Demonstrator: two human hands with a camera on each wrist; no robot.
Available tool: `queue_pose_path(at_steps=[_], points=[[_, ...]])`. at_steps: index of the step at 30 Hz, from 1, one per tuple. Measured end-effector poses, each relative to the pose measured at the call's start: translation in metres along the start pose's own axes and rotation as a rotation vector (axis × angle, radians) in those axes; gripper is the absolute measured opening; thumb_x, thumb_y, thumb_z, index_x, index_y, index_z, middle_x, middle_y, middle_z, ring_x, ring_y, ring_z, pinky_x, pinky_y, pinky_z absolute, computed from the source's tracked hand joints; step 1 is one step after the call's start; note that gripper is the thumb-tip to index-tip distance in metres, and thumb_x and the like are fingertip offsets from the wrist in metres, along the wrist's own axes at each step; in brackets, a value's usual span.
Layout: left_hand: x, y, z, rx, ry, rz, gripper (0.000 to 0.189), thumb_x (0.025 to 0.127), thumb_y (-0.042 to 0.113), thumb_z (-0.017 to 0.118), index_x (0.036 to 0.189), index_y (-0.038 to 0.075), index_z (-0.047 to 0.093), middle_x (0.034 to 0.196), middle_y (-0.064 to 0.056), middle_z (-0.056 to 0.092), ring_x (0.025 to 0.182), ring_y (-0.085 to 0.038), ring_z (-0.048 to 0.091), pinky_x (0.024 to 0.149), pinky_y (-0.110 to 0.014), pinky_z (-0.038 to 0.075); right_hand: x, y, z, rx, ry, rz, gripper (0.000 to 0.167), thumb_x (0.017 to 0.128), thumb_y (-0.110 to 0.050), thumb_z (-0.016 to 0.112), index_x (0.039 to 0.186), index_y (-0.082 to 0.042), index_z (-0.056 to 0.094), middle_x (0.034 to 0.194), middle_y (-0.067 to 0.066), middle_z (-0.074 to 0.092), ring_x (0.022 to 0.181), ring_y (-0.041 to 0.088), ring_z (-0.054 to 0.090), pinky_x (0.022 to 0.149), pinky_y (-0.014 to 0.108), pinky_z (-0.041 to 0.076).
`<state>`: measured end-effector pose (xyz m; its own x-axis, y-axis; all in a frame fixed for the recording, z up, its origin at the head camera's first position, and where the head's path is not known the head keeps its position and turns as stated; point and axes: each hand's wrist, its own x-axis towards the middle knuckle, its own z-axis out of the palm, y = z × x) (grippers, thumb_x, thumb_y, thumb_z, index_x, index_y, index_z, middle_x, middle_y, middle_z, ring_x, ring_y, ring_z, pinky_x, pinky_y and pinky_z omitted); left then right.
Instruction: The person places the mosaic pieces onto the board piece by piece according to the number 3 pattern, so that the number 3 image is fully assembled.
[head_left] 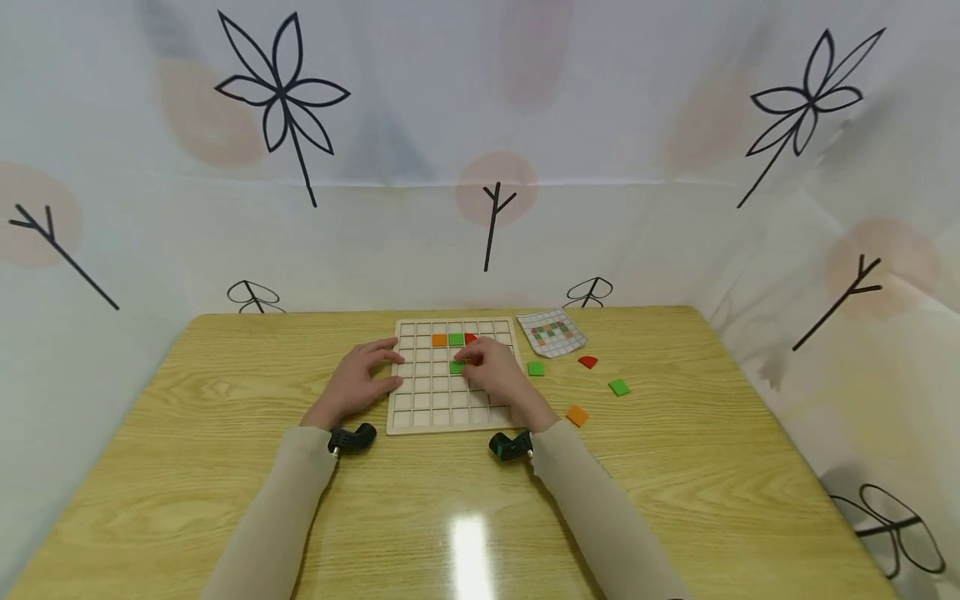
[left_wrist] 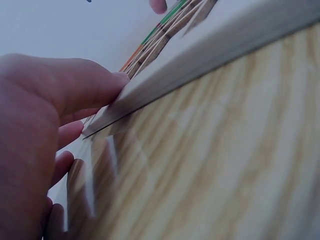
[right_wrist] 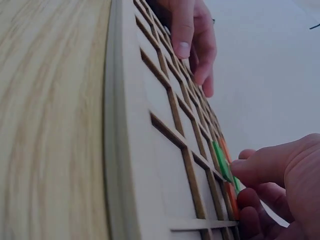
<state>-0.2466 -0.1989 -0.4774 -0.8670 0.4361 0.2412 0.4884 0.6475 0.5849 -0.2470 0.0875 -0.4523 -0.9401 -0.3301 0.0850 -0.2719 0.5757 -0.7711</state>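
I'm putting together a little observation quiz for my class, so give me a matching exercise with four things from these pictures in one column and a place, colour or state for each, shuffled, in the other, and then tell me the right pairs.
Column one:
1. Left hand
2. Right hand
3. Card
4. Loose wedge

Column two:
A. red
B. at a green tile
C. printed with coloured squares
D. at the board's left edge

Right pairs: 1-D, 2-B, 3-C, 4-A
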Motion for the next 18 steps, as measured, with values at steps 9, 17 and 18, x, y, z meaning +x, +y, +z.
queue_pose_path(at_steps=[9, 17, 18], points=[[0.000, 0.000, 0.000, -0.004, 0.003, 0.001, 0.031, 0.092, 0.026, 0.071, 0.119, 0.012, 0.069, 0.152, -0.009, 0.045, 0.136, -0.035, 0.040, 0.111, -0.056, 0.030, -0.002, 0.013, -0.014, 0.024, 0.062, -0.010, 0.018, 0.094, -0.004, 0.066, 0.109, -0.006, 0.075, 0.122, 0.009, 0.064, 0.090, 0.021, 0.062, 0.069, 0.032, 0.052], [0.000, 0.000, 0.001, 0.001, 0.005, 0.005, 0.031, 0.092, 0.027, 0.072, 0.120, 0.012, 0.069, 0.152, -0.009, 0.045, 0.137, -0.035, 0.040, 0.111, -0.056, 0.030, -0.017, 0.020, -0.039, 0.009, 0.101, 0.027, 0.020, 0.093, -0.003, 0.065, 0.110, -0.006, 0.074, 0.114, 0.009, 0.066, 0.091, 0.024, 0.061, 0.064, 0.031, 0.050], [0.000, 0.000, 0.002, 0.001, 0.006, 0.004, 0.031, 0.092, 0.027, 0.072, 0.119, 0.012, 0.069, 0.152, -0.009, 0.045, 0.137, -0.035, 0.039, 0.111, -0.056, 0.030, -0.018, 0.022, -0.042, 0.011, 0.104, 0.041, 0.019, 0.094, -0.004, 0.065, 0.111, -0.006, 0.074, 0.112, 0.009, 0.066, 0.091, 0.025, 0.060, 0.064, 0.032, 0.050]])
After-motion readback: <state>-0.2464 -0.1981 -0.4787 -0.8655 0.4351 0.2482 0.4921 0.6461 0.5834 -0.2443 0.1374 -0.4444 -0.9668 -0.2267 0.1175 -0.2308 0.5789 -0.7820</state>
